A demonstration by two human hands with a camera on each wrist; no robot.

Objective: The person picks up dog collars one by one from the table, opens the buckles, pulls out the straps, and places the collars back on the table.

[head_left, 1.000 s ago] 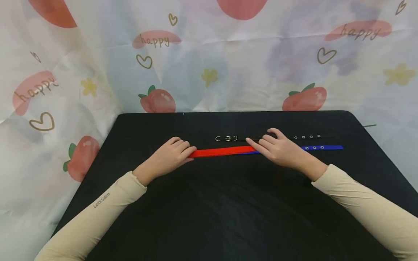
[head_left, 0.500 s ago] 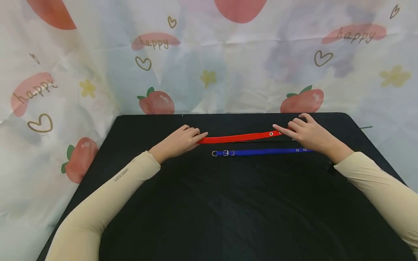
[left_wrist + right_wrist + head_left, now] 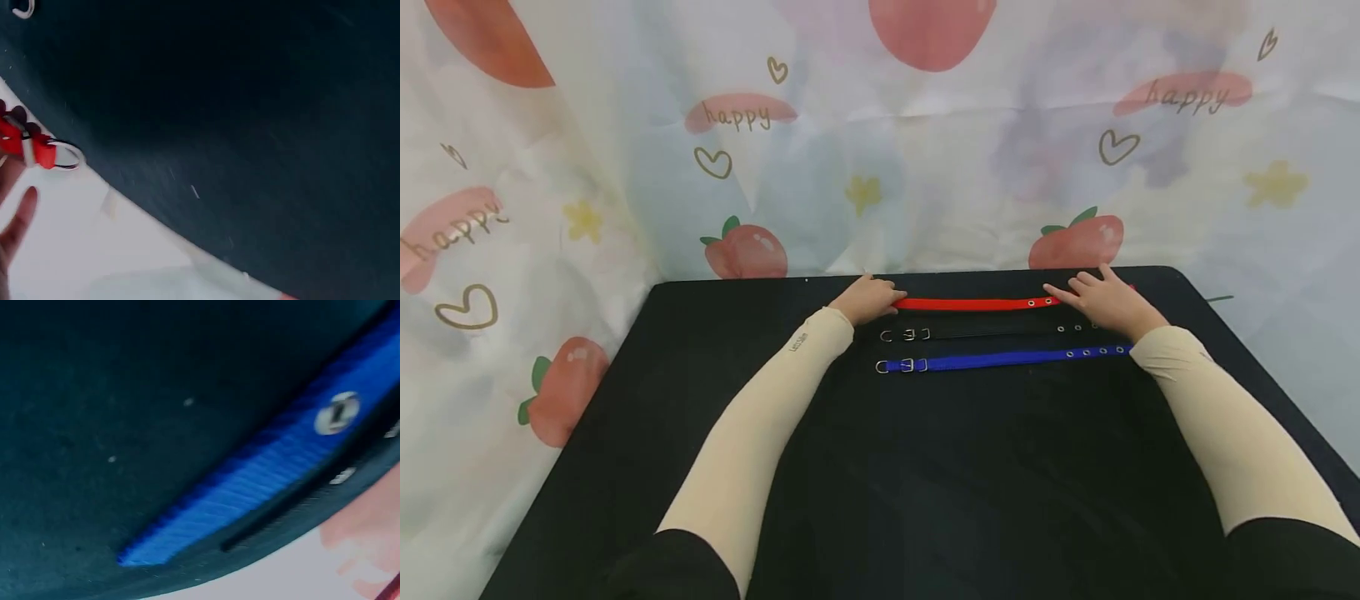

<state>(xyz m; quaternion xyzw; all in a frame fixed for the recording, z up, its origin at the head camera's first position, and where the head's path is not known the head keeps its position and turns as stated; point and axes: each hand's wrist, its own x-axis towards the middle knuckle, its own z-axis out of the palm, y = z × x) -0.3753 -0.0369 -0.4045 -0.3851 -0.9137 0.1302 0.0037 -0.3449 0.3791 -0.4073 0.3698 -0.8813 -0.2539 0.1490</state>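
Near the table's far edge lies a red collar (image 3: 970, 305) with metal eyelets, stretched between both hands. My left hand (image 3: 867, 300) holds its buckle end; in the left wrist view the collar's metal D-ring (image 3: 70, 156) sticks out past the fingers. My right hand (image 3: 1108, 302) grips the eyelet end with the index finger pointing left along the strap, partly hiding it. Just nearer, a black collar (image 3: 977, 334) runs roughly parallel. A blue collar (image 3: 992, 361) lies nearest the person, buckle to the left; its tip (image 3: 187, 525) fills part of the right wrist view.
A black-covered table (image 3: 910, 483) spreads under everything. Behind and to the left hangs a white curtain (image 3: 940, 183) printed with fruit, hearts and flowers. The far table edge is just beyond the red collar.
Both hands have carried the red collar away from the person, from over the blue collar past the black one to the far side. The blue and black collars now show uncovered.
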